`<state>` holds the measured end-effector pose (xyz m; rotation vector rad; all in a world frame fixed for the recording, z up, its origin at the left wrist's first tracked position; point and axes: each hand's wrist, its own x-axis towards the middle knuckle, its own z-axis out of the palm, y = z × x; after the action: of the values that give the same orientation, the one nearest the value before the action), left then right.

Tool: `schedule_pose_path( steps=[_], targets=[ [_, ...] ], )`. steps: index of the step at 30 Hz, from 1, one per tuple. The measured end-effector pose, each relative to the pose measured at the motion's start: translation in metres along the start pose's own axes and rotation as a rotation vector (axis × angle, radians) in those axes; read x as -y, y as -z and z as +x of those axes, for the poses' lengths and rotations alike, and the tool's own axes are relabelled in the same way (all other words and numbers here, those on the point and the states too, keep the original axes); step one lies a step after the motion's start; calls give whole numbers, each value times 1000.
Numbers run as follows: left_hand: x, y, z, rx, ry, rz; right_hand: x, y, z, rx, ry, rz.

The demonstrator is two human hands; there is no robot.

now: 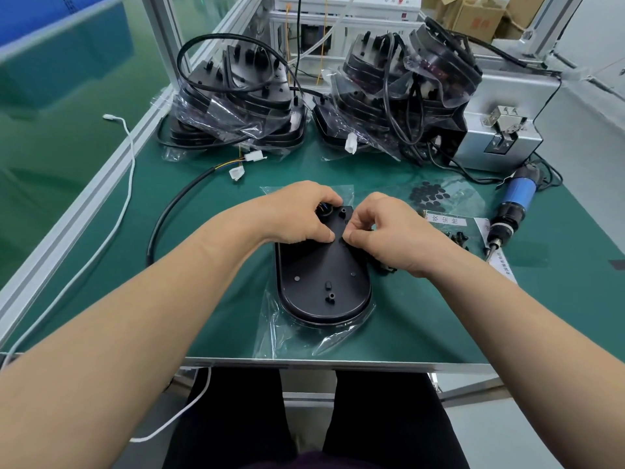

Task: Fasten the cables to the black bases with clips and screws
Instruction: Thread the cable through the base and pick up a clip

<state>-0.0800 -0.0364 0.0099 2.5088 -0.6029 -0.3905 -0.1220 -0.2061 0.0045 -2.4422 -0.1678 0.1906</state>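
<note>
Left hand (297, 214) fingers hold cable (161, 218) at far end of black base (321, 275). Right hand (382, 228) fingers pinch tiny part, hidden. Press it flat.

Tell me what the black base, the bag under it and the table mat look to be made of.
The black base: probably moulded plastic, matte, with moulded pegs and bosses. The bag: thin clear plastic film, glossy and creased. The table mat: dull green, likely rubber or vinyl; the look leaves it open.
</note>
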Motion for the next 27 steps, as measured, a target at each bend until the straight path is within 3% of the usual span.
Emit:
schedule_pose_path(
  steps=[27],
  targets=[
    [-7,-10,2,-29,97,17,0,-7,-2,-108,13,-122]
  ],
)
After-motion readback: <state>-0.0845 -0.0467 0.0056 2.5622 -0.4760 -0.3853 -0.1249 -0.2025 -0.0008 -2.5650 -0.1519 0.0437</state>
